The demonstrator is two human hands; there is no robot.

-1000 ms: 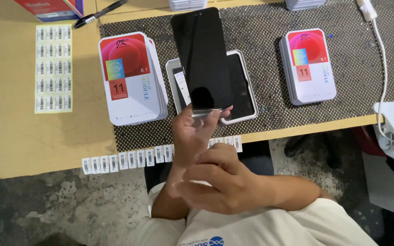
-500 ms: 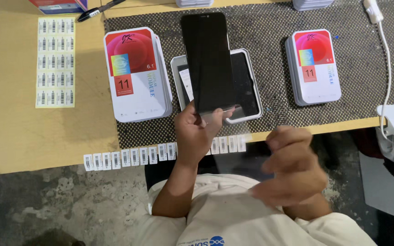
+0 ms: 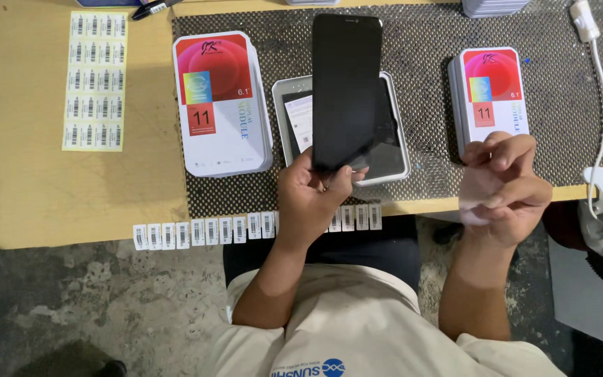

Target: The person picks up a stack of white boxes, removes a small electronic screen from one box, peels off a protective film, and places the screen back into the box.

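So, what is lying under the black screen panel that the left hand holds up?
Under the black screen panel sits an open grey tray on the mesh mat. A white label card shows inside it; the rest of the tray's contents is covered by the panel.

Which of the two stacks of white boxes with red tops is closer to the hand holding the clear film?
The stack of white boxes on the right; the right hand with the clear film hovers just below it.
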